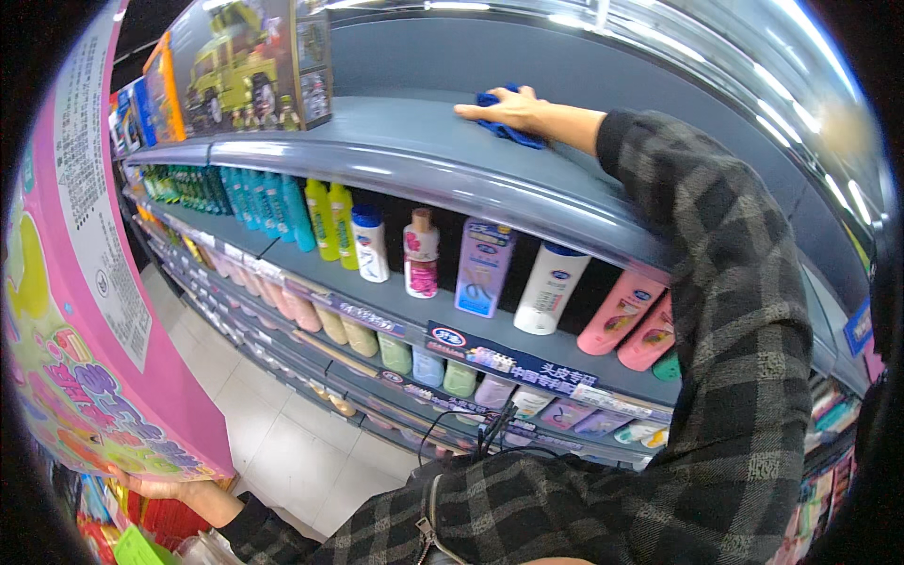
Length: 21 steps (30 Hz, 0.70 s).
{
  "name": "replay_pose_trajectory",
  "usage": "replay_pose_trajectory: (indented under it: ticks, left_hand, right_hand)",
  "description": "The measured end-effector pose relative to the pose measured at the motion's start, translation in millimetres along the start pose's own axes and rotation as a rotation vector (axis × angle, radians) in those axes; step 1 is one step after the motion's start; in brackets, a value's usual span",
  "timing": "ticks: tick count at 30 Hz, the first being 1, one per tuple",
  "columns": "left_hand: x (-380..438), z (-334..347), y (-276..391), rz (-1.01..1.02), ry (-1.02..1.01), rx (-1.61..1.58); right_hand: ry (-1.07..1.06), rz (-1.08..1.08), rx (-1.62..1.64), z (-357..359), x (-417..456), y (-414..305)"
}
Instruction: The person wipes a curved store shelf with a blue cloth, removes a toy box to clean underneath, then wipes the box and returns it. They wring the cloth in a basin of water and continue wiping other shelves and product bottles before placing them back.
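My right hand (pixel 512 111) presses a dark blue cloth (pixel 521 135) onto the grey top shelf (pixel 402 123), fingers spread over it and the arm stretched across the shelf. At the lower left, my left hand (pixel 154 486) supports a large pink cardboard box (pixel 180 417) from beneath. The box is printed with colourful cartoon art and bears writing. It stands tall along the left side of the view, and most of my left fingers are hidden under it.
A boxed toy vehicle set (pixel 240 78) stands on the top shelf's left. Below the shelf's clear front strip (pixel 367 169) are a white bottle (pixel 553 289), a purple carton (pixel 484 268), pink bottles (pixel 621 311) and several others. Black cables (pixel 494 427) hang before my chest above the tiled floor (pixel 289 452).
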<state>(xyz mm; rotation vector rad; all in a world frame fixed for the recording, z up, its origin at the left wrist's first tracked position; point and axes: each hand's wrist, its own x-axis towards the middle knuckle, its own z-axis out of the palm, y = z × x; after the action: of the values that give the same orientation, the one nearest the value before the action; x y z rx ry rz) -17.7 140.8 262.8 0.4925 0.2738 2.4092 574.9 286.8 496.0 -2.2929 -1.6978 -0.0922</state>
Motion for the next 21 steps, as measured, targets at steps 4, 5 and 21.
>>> replay_pose_trajectory:
  ticks: [4,5,21]
  left_hand:
    - [6,-11,20,0.051,0.027,0.005]
    - [7,-12,22,0.056,0.033,0.011]
    - [17,-17,-28,-0.078,0.005,-0.045]
  right_hand:
    - [-0.019,-0.331,-0.04,7,11,-55]
    - [-0.031,-0.436,-0.036,9,13,-55]
    - [0.195,0.549,-0.357,-65,-78,267]
